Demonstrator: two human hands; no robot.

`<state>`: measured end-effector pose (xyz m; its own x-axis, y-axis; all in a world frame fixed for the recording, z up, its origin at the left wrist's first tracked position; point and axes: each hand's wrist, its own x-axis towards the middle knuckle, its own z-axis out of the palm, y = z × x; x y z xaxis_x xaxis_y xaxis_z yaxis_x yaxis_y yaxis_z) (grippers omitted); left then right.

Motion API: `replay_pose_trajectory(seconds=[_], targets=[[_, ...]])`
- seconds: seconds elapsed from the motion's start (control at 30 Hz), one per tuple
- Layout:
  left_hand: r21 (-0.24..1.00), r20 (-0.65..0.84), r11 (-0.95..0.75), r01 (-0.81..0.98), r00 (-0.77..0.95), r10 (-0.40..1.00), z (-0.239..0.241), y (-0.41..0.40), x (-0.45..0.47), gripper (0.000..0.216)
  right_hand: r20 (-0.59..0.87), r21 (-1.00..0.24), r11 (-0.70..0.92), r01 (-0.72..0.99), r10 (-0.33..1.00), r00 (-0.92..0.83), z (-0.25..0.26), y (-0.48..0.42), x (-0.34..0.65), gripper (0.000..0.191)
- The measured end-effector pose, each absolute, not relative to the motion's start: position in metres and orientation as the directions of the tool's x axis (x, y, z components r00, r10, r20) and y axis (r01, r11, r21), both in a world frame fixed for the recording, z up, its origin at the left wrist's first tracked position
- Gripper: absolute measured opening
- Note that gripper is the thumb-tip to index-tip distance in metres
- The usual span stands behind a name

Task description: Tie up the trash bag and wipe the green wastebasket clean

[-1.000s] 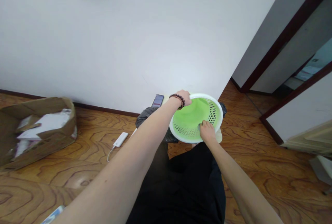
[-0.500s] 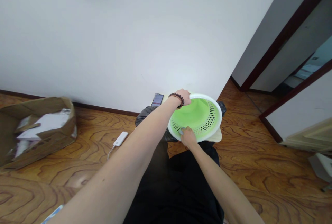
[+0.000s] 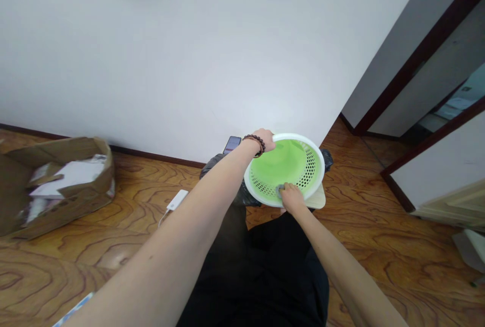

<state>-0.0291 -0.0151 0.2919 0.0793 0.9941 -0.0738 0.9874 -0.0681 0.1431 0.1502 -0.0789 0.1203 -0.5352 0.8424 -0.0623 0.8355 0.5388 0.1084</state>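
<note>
A green basket (image 3: 278, 162) with a white rim and holes in its wall is tilted so that its inside faces me. My left hand (image 3: 265, 139), with a beaded bracelet at the wrist, is closed on the rim at the far left. At the near side my right hand (image 3: 292, 198) presses a small grey wad (image 3: 279, 190), perhaps a cloth, against the inside of the wall by the rim. Most of the wad is hidden by the fingers. Beneath the basket, part of a pale stool or board (image 3: 317, 197) shows.
Black plastic (image 3: 245, 196) bunches around the basket. A phone (image 3: 232, 143) lies by the wall, left of my left hand. On the wooden floor are a white power bank (image 3: 177, 199) with a cable and an open cardboard box (image 3: 81, 200) holding papers. A doorway stands at the right.
My right hand has slid to the right along the near rim with the grey wad. My left hand keeps its hold on the rim, and the view has shifted slightly.
</note>
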Motion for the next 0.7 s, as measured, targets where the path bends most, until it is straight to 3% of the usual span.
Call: replay_pose_trajectory(seconds=[0.13,0.23,0.37,0.5,0.7], targets=[[0.143,-0.073,-0.102,0.984,0.113,0.991,0.293,-0.016,-0.022,0.045,-0.123,-0.070,0.521,0.851,0.842,-0.525,0.109,-0.091,0.127,0.032],[0.133,-0.056,-0.129,0.983,0.138,0.989,0.293,-0.015,-0.019,0.044,-0.107,-0.119,0.572,0.812,0.805,-0.583,0.111,-0.094,0.124,0.034],[0.148,-0.056,-0.095,0.984,0.104,0.993,0.291,-0.012,-0.024,0.042,-0.100,0.007,0.638,0.770,0.767,-0.634,0.122,-0.085,0.148,0.033],[0.152,-0.056,-0.085,0.985,0.095,0.994,0.289,-0.012,-0.029,0.042,0.000,0.164,0.518,0.840,0.851,-0.525,0.125,-0.072,0.171,0.031],[0.148,-0.066,-0.098,0.984,0.109,0.992,0.289,-0.015,-0.022,0.042,0.032,0.087,0.252,0.964,0.966,-0.255,0.109,-0.073,0.158,0.034]])
